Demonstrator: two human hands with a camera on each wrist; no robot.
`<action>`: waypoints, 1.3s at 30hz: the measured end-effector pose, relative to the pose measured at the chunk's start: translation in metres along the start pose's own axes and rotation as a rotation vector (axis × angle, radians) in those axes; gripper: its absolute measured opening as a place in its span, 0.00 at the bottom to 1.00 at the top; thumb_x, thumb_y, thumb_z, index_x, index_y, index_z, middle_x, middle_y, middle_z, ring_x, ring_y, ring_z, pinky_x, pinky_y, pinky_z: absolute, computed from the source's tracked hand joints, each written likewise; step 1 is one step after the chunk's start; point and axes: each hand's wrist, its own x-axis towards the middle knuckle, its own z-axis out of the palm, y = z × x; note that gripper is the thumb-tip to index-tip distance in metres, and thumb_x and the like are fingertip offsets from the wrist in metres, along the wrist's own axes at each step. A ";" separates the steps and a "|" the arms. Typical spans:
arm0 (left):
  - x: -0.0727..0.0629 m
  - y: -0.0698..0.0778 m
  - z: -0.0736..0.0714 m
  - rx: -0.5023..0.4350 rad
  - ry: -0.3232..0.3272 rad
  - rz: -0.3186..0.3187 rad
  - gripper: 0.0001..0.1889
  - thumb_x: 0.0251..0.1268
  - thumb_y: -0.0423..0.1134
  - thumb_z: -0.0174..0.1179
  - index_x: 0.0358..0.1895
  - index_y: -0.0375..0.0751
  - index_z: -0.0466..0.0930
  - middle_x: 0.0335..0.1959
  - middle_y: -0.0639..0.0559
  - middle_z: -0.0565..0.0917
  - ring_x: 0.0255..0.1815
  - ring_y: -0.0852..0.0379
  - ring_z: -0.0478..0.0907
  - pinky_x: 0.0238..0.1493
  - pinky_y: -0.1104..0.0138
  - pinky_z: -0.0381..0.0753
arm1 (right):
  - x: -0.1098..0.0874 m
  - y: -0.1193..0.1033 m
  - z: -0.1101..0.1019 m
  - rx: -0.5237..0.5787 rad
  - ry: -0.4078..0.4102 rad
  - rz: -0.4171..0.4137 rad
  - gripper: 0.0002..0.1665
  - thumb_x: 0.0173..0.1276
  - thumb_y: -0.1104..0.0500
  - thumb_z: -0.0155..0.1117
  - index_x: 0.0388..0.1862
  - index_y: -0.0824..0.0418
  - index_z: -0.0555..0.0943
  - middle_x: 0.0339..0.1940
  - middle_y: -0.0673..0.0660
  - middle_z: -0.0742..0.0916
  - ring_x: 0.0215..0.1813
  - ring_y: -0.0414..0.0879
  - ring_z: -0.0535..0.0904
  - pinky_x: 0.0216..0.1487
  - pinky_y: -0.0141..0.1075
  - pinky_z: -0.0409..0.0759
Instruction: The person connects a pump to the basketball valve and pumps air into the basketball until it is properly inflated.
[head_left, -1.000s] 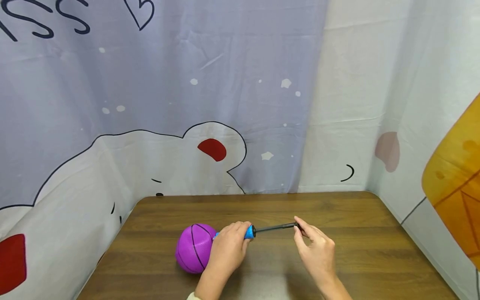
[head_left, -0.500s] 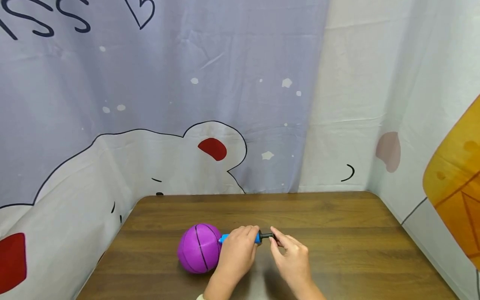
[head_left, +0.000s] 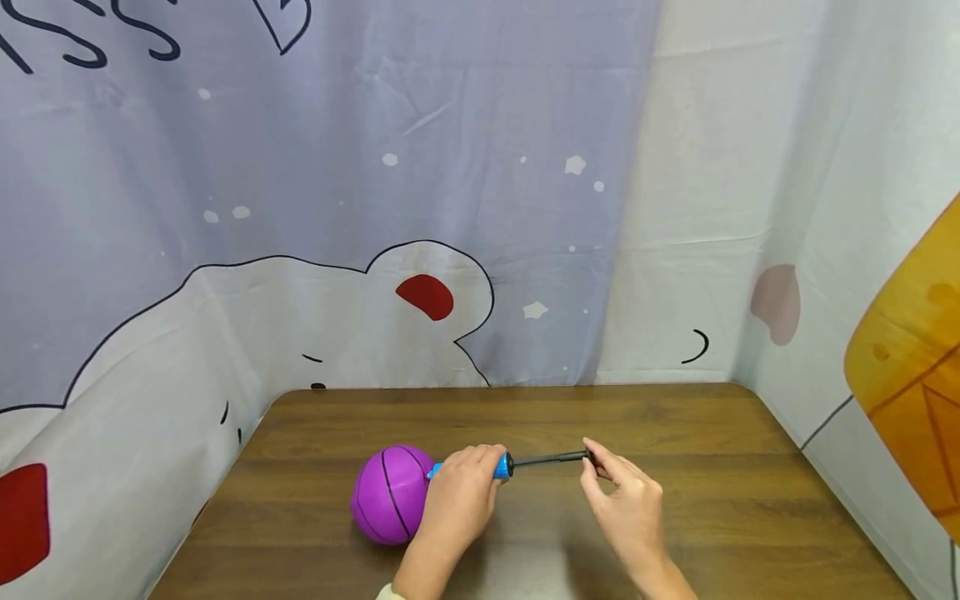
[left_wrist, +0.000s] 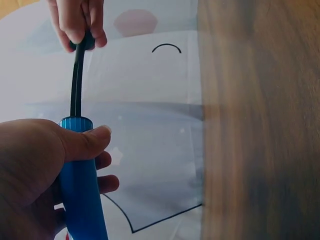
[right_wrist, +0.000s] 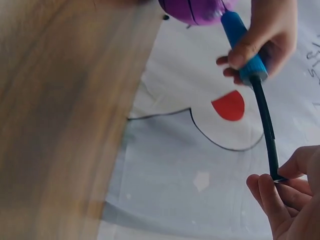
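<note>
A purple ball (head_left: 388, 497) with black lines rests on the table, left of both hands. My left hand (head_left: 461, 493) grips the blue barrel of a hand pump (left_wrist: 82, 195), its fingers and thumb wrapped round it. The pump's tip end meets the ball's right side; the exact joint is too small to make out. On the other side, my right hand (head_left: 628, 504) pinches the end of the black pump rod (head_left: 551, 458) between thumb and fingers. A long stretch of rod shows between the hands. In the right wrist view, the ball (right_wrist: 192, 10) is cut off at the top.
The brown wooden table (head_left: 712, 467) carries the ball and lies under both hands. A printed curtain (head_left: 510, 208) with cartoon shapes hangs behind the table and along its sides.
My right hand moved left, pushing the rod into the barrel, then went back right, drawing it out again. The ball and left hand shifted slightly right and back.
</note>
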 end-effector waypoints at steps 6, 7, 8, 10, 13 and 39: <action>0.001 -0.003 -0.002 -0.024 -0.019 -0.020 0.19 0.54 0.37 0.75 0.51 0.43 0.83 0.44 0.52 0.88 0.47 0.55 0.85 0.54 0.61 0.84 | 0.006 0.001 -0.007 -0.044 0.012 0.001 0.21 0.49 0.75 0.72 0.44 0.63 0.90 0.34 0.57 0.92 0.27 0.45 0.88 0.35 0.20 0.83; 0.001 -0.003 -0.003 -0.022 -0.018 -0.023 0.19 0.54 0.37 0.75 0.51 0.42 0.83 0.44 0.52 0.88 0.47 0.55 0.85 0.53 0.61 0.85 | 0.005 0.000 -0.006 -0.040 0.013 0.007 0.20 0.50 0.75 0.72 0.44 0.63 0.90 0.34 0.57 0.92 0.28 0.45 0.88 0.35 0.20 0.83; 0.001 -0.003 -0.003 -0.019 -0.016 -0.025 0.19 0.54 0.37 0.75 0.51 0.42 0.83 0.44 0.51 0.88 0.47 0.55 0.85 0.53 0.61 0.85 | 0.005 -0.001 -0.005 -0.036 0.014 0.012 0.20 0.50 0.74 0.72 0.44 0.63 0.90 0.34 0.57 0.92 0.28 0.45 0.88 0.36 0.20 0.83; 0.002 -0.001 -0.003 -0.011 -0.007 -0.027 0.20 0.54 0.37 0.76 0.50 0.41 0.83 0.44 0.51 0.88 0.46 0.54 0.85 0.53 0.61 0.85 | 0.003 -0.004 -0.002 -0.021 0.024 0.011 0.19 0.51 0.74 0.72 0.44 0.64 0.90 0.33 0.57 0.92 0.27 0.46 0.88 0.35 0.20 0.83; 0.003 0.003 -0.002 0.011 0.012 -0.017 0.21 0.51 0.37 0.77 0.50 0.40 0.83 0.44 0.50 0.88 0.46 0.54 0.85 0.52 0.61 0.85 | -0.002 -0.010 0.006 0.013 0.017 0.008 0.17 0.53 0.74 0.71 0.44 0.66 0.90 0.31 0.58 0.91 0.27 0.47 0.87 0.35 0.21 0.84; 0.002 -0.003 -0.004 -0.003 -0.030 0.001 0.20 0.56 0.39 0.74 0.52 0.43 0.83 0.45 0.53 0.88 0.48 0.56 0.85 0.53 0.62 0.85 | 0.004 0.004 -0.010 -0.022 -0.016 -0.026 0.19 0.51 0.75 0.70 0.44 0.66 0.90 0.32 0.59 0.91 0.26 0.45 0.88 0.32 0.21 0.83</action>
